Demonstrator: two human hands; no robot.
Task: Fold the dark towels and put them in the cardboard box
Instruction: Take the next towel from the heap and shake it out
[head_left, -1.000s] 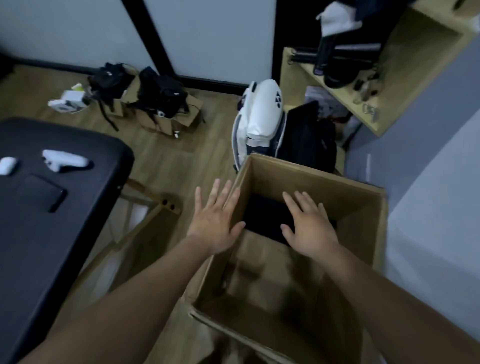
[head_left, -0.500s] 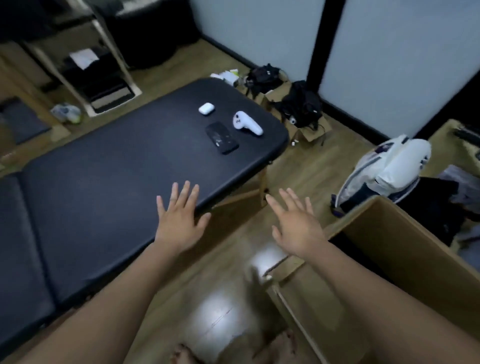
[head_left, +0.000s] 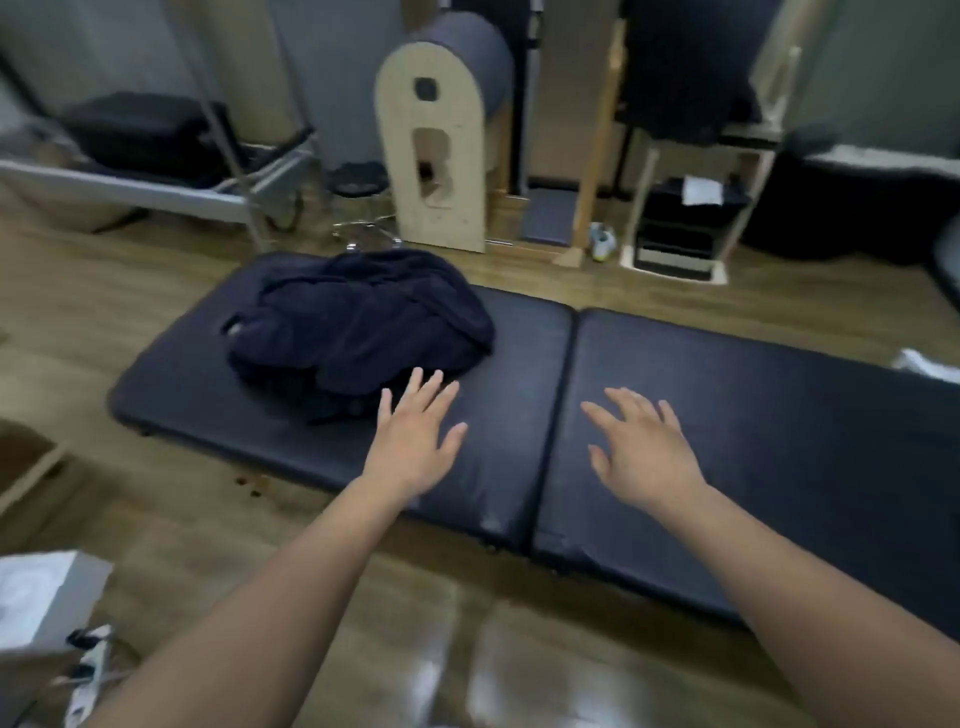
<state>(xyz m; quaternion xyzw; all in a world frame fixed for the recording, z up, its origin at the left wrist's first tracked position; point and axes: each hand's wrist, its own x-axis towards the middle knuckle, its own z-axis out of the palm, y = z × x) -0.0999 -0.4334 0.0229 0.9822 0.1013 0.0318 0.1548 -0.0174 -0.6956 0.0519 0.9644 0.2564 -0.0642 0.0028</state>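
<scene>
While both arms reach forward, left hand (head_left: 413, 441) nears towels (head_left: 358, 327)

Towels: dark navy towels (head_left: 358, 327) are lying unfolded in one crumpled heap.
Pose: layers are bunching and overlapping, with creases running every way; the motion blur is hiding how many pieces there are.
Location: the heap is sitting on the black padded table (head_left: 182, 384), on its left section, left of the centre seam.

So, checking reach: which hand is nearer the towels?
The left hand, fingertips almost at the dark towels; the right hand is over the table's other pad.
</scene>
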